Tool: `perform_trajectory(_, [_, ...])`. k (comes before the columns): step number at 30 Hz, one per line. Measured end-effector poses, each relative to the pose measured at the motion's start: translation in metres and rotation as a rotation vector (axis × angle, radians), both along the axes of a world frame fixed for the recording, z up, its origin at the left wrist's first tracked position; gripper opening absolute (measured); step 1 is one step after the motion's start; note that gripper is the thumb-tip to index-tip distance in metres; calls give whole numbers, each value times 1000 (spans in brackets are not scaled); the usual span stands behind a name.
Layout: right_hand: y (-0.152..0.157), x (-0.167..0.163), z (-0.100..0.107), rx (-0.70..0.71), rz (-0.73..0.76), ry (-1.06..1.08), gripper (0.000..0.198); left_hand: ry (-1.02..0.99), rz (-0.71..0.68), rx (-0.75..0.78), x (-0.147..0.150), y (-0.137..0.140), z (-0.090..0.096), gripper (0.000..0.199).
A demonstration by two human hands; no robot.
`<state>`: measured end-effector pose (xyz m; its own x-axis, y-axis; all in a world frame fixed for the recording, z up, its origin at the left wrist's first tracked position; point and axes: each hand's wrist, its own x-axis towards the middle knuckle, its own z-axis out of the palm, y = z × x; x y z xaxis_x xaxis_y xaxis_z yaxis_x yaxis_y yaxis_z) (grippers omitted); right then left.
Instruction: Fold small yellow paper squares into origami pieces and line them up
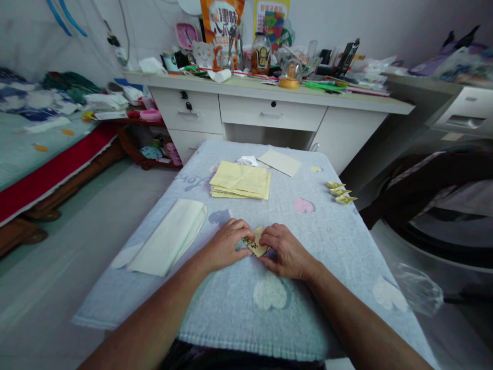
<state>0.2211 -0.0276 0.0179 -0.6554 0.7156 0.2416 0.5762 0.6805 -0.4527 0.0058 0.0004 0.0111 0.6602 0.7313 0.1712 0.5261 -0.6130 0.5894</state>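
Between my hands, low over the cloth-covered table (239, 303), is a small folded piece of yellow paper (259, 246) with dark writing on it. My left hand (229, 244) pinches its left side between thumb and fingers. On the right side, my right hand (285, 252) grips it the same way, covering that edge. Beyond my hands lies a stack of yellow paper sheets (241, 180). Folded white paper (169, 236) rests to the left. Several small folded yellow paper boats (341, 192) sit in a row near the table's right edge.
A pale card (280, 162) and a crumpled white tissue (247, 161) lie at the table's far end. Behind stands a white desk (265, 110) crowded with jars and packets. A bed (57, 149) is at left, a washing machine (462, 115) at right.
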Motion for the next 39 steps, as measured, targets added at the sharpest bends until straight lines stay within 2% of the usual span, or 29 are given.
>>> perform_trajectory(5, [1,3,0,-34,12,59,28,-16,-4,-42,-2,3,-1,16])
perform_trajectory(16, [3,4,-3,-58,-20,93,19,-14,-10,-110,-4,7,2,17])
perform_trajectory(22, [3,2,-5,-46,-42,84,17,-19,52,-74,2,6,0,2])
perform_trajectory(25, [3,3,-8,-35,-44,86,19,-33,70,-50,4,6,-2,6])
perform_trajectory(29, [5,2,-11,-30,-118,39,5,-49,71,-38,3,6,-4,6])
perform_trajectory(39, [7,5,-11,-41,-230,-20,9,-7,53,-32,0,7,-4,6])
